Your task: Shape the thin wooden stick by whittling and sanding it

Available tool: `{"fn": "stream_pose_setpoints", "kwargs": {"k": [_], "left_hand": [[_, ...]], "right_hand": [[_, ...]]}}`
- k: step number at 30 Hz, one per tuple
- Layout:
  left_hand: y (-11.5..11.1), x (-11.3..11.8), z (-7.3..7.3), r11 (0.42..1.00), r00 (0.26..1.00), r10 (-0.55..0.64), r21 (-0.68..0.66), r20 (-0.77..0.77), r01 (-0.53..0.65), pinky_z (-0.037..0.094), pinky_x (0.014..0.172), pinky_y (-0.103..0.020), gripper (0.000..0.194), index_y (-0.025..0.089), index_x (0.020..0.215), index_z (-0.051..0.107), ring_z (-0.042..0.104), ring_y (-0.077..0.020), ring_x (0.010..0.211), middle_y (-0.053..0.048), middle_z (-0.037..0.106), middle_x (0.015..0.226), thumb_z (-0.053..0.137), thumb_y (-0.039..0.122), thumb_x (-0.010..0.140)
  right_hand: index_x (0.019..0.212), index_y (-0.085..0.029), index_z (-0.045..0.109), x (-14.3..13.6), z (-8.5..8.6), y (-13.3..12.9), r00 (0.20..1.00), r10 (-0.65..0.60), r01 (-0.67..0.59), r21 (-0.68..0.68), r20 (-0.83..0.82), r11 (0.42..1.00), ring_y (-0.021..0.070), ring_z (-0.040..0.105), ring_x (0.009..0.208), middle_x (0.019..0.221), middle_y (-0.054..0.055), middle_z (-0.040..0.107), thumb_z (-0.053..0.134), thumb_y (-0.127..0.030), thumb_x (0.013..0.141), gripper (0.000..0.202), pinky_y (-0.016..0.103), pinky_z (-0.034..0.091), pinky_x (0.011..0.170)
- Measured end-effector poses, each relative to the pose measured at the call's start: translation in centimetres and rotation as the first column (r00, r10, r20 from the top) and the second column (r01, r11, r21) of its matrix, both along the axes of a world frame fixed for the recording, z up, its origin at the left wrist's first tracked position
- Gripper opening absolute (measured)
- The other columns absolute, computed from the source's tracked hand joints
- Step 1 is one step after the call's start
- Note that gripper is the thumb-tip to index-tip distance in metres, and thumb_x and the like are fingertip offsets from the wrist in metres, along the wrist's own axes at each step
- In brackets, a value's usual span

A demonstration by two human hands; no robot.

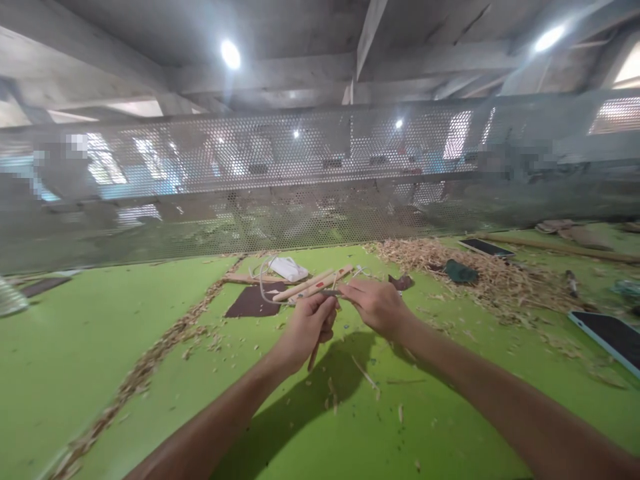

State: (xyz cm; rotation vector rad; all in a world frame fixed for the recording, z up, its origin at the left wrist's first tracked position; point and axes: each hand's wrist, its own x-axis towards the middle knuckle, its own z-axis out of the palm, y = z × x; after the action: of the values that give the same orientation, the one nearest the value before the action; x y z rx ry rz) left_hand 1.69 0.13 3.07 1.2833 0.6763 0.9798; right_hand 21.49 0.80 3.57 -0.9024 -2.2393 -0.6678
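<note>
My left hand (307, 328) is closed around a thin wooden stick (313, 358), whose brownish lower end pokes out below the fingers. From the right, my right hand (379, 308) meets it, closed on a slim grey blade (330, 292) that looks like a knife; its handle is hidden in the fingers. The blade lies across the top of my left hand's grip, by the thumb. Just beyond the hands are pale round wooden sticks (301, 287), one with a red mark. A dark brown sheet (251, 302), like sandpaper, lies flat to their left.
A white device (289, 269) with a cable sits behind the sticks. Wood shavings (425, 257) pile up at the back right, with a dark green scrap (461, 271) on them. Phones (613, 339) lie to the right. A perforated metal screen (300, 207) closes off the green table's far edge.
</note>
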Motion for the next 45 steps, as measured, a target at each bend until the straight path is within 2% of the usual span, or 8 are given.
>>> {"fn": "stream_pose_setpoints", "kwargs": {"k": [5,11,14,31,36,40,42,45], "left_hand": [[0.0,0.0,0.0,1.0,1.0,0.004,0.002,-0.004,-0.004,0.017,0.046,-0.019,0.046,0.018,0.079,0.052,0.023,-0.0042,0.05,0.009,0.036,0.061,0.077,0.057,0.084],[0.0,0.0,0.2,1.0,0.999,0.016,-0.004,-0.037,-0.016,0.018,0.045,-0.019,0.047,0.018,0.077,0.051,0.024,-0.0039,0.05,0.009,0.038,0.062,0.077,0.057,0.084],[0.1,0.0,0.1,1.0,0.999,0.016,-0.012,-0.036,-0.016,0.017,0.045,-0.019,0.047,0.018,0.077,0.051,0.023,-0.0038,0.049,0.01,0.036,0.061,0.077,0.057,0.083],[1.0,-0.5,-0.6,1.0,0.996,-0.001,-0.026,-0.09,-0.002,0.014,0.043,-0.019,0.046,0.017,0.082,0.056,0.022,-0.0038,0.047,0.009,0.038,0.062,0.076,0.059,0.082],[1.0,-0.8,-1.3,0.999,0.989,-0.051,-0.013,-0.136,0.049,0.017,0.043,-0.02,0.04,0.017,0.087,0.059,0.026,-0.0049,0.049,0.007,0.042,0.066,0.069,0.055,0.091],[0.8,-0.9,-1.5,0.996,0.987,-0.086,-0.035,-0.135,0.082,0.019,0.044,-0.02,0.038,0.016,0.089,0.06,0.027,-0.0049,0.049,0.008,0.04,0.066,0.064,0.053,0.097],[0.9,-0.8,-1.6,0.996,0.991,-0.077,-0.051,-0.113,0.072,0.019,0.043,-0.02,0.036,0.017,0.09,0.059,0.025,-0.0049,0.048,0.008,0.039,0.065,0.063,0.052,0.098],[1.1,-0.9,-1.6,0.997,0.993,-0.065,-0.053,-0.096,0.06,0.019,0.043,-0.019,0.035,0.018,0.094,0.059,0.026,-0.005,0.047,0.008,0.04,0.065,0.063,0.052,0.098]], "right_hand": [[0.119,-0.011,0.074,0.1,0.1,0.1,1.0,-0.018,0.017,0.022,0.018,1.0,0.0198,0.069,0.08,0.096,0.01,0.078,0.043,-0.009,0.105,0.035,0.029,0.053,0.067],[0.118,-0.018,0.076,0.3,0.0,0.4,0.999,-0.038,0.038,0.003,0.014,0.999,0.0193,0.067,0.071,0.093,0.007,0.078,0.044,-0.01,0.105,0.036,0.028,0.047,0.056],[0.118,-0.021,0.076,0.4,0.1,0.5,0.999,-0.043,0.043,-0.022,0.008,0.999,0.0192,0.067,0.071,0.091,0.007,0.077,0.043,-0.013,0.107,0.036,0.028,0.046,0.057],[0.118,-0.015,0.078,1.3,0.0,1.0,0.997,-0.074,0.074,-0.054,0.013,0.996,0.0183,0.065,0.07,0.092,0.01,0.077,0.043,-0.017,0.109,0.036,0.03,0.044,0.055],[0.115,-0.017,0.079,3.9,-0.2,2.6,0.98,-0.181,0.167,-0.148,-0.086,0.975,0.0146,0.056,0.052,0.084,0.007,0.077,0.041,-0.015,0.109,0.039,0.027,0.036,0.042],[0.114,-0.017,0.078,6.4,0.2,3.6,0.932,-0.276,0.265,-0.075,-0.236,0.961,0.0185,0.067,0.067,0.102,0.012,0.078,0.045,-0.023,0.11,0.034,0.029,0.05,0.049],[0.116,-0.016,0.078,6.2,0.4,3.5,0.931,-0.247,0.239,-0.063,-0.27,0.969,0.02,0.07,0.072,0.104,0.013,0.078,0.047,-0.024,0.109,0.033,0.031,0.054,0.053],[0.119,-0.015,0.078,4.2,0.3,2.4,0.954,-0.143,0.111,-0.13,-0.264,0.985,0.0159,0.064,0.058,0.096,0.011,0.079,0.045,-0.023,0.11,0.035,0.027,0.049,0.045]]}}
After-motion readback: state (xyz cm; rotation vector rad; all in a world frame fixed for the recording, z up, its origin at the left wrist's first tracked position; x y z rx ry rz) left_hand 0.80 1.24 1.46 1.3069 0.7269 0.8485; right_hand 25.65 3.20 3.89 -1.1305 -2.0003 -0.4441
